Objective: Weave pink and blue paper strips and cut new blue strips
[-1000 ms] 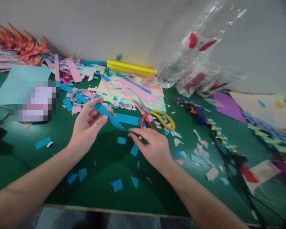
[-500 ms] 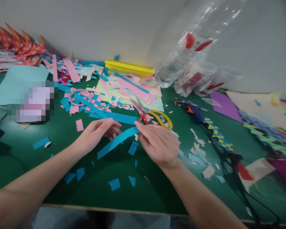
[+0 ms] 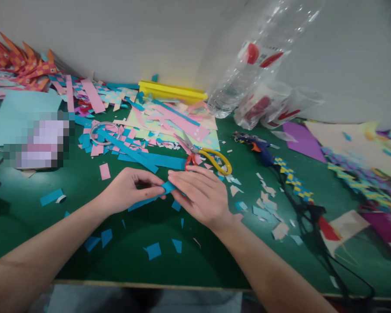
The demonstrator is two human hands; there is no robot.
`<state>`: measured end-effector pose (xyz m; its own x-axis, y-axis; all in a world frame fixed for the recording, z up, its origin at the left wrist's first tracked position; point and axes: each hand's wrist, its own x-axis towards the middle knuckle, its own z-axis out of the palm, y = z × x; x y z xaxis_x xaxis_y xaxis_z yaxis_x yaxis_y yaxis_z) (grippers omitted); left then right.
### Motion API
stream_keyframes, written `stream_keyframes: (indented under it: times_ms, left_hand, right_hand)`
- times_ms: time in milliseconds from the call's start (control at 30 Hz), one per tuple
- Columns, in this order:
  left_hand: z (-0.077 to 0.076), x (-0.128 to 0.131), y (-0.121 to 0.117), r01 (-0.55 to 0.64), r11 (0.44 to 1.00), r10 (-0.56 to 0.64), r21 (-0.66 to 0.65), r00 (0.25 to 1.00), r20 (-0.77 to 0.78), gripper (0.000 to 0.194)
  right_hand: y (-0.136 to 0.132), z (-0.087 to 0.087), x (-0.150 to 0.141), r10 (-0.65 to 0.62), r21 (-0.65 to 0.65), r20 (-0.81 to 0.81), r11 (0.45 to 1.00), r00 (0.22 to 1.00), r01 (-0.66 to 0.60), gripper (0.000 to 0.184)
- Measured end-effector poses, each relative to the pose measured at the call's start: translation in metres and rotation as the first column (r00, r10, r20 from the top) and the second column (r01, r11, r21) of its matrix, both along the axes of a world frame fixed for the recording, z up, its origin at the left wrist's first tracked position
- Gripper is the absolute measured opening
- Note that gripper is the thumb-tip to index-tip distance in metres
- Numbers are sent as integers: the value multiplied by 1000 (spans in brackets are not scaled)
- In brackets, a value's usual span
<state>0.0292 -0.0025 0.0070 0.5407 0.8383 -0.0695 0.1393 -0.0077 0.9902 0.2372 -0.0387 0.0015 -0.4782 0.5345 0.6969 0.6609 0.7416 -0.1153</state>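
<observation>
A narrow blue paper strip is stretched between my hands above the table. My left hand pinches it between thumb and forefinger, and its free end slants down to the left beneath that hand. My right hand has its fingers closed over the strip's other end, which they hide. The fingertips of both hands almost meet. Just behind my right hand lie scissors with one yellow and one red handle. Wider blue strips rest on the table behind my hands.
Blue scraps lie around my forearms on the green table. A tape roll sits on a heap of cuttings. At right are a blue glue gun with its cord, cups and a leaning plastic bottle. A phone stands left.
My left hand has moved right and closed on the blue strip, which it was only near before. My right hand has shifted left, its fingers now laid over the strip.
</observation>
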Motion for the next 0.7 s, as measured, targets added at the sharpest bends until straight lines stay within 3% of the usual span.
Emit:
stream_keyframes:
  times_ms: [133,300,533,700]
  left_hand:
    - [1,0,0,-1,1000,1,21,1000,-18,16]
    - [1,-1,1,38,997,-33,61,996,-80,19]
    - [4,-2,-3,65,973,-31,220,988,-154,12]
    - [2,-3,-5,73,947,-25,314,988,-153,11]
  right_hand:
    - [0,-1,-3,-24,-20,7,1000,1000,24,21]
    - [2,-7,-6,38,-22,-95,999,995,-40,15]
    - [-2,-8,-12,42,-275,-299,953,953,-128,15]
    - [-5,-3,-13,43,-414,-310,893,950,-175,18]
